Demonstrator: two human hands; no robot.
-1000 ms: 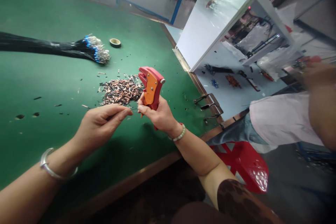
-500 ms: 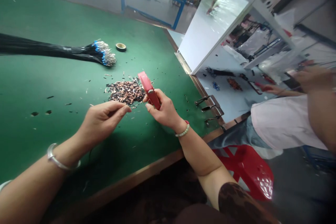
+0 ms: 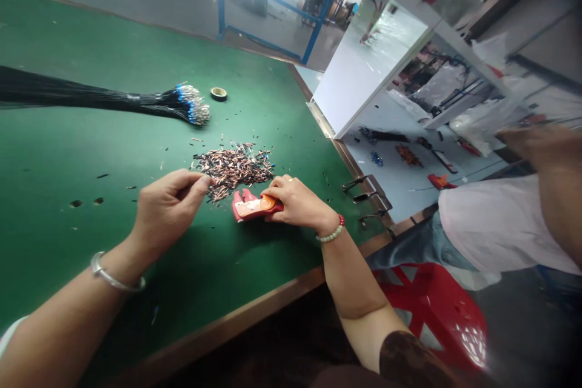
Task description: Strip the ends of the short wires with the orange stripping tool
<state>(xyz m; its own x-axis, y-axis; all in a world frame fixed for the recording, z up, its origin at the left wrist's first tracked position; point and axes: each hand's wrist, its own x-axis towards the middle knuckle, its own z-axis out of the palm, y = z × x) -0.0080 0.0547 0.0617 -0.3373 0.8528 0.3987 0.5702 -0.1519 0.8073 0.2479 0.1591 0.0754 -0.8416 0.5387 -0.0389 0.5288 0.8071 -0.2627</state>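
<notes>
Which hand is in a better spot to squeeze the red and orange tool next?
Probably the right hand: its fingers are on the handle end of the red and orange tool. The left hand is apart from it, finger and thumb pinched near the wire scraps.

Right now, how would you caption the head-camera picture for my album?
Right hand holding a red tool, left hand by a heap of coppery scraps on a green table.

Coppery metal scraps, glossy plastic stool

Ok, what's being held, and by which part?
The red-and-orange tool, by its handle end, in the right grip. Whether the left grip holds anything can't be told.
</notes>
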